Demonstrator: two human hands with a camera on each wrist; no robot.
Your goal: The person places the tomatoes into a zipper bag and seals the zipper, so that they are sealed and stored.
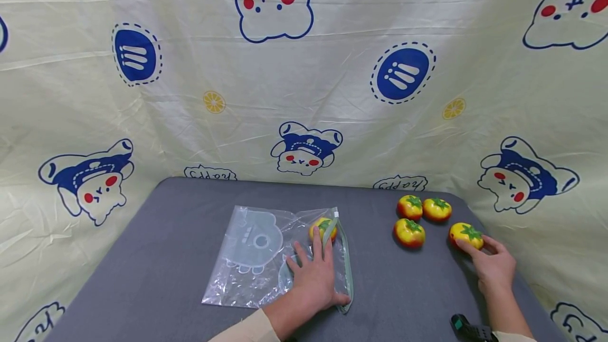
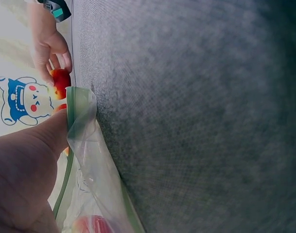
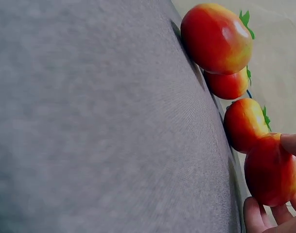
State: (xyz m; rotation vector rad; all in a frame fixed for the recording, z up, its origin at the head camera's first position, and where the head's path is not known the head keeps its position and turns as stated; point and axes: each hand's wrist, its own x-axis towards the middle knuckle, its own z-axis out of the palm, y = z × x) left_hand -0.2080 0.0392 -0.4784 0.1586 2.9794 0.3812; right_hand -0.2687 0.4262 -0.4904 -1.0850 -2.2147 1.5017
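Red-and-yellow fruit (image 1: 467,236) sits in the right grip (image 1: 496,267), and from my end that hold is what I would worry about first. The thumb and fingertips pinch a smooth, round, glossy body by its side, so I judge that a slight loss of pressure could let it slip and roll; the right edge of the desk (image 1: 166,263) is near, and a drop there could carry it over. I cannot tell whether its underside touches the cloth. My second worry is the clear bag (image 1: 252,247): its thin film could fold over at the mouth, where the green strip (image 1: 349,273) looks bent and uneven, and a tug on that strip could drag out the bagged fruit (image 1: 325,226) that shows through the film just inside. As for the left grip (image 1: 313,278), I see it spread wide on the bag, fingers reaching toward that bagged fruit and thumb against the strip; I see nothing pinched there. The held fruit is between the right thumb and fingers, toward the far left of that hand, and well apart from the bag's mouth. Beyond it, a cluster of three loose fruits (image 1: 409,233) lies to the left, none touched by either grip.
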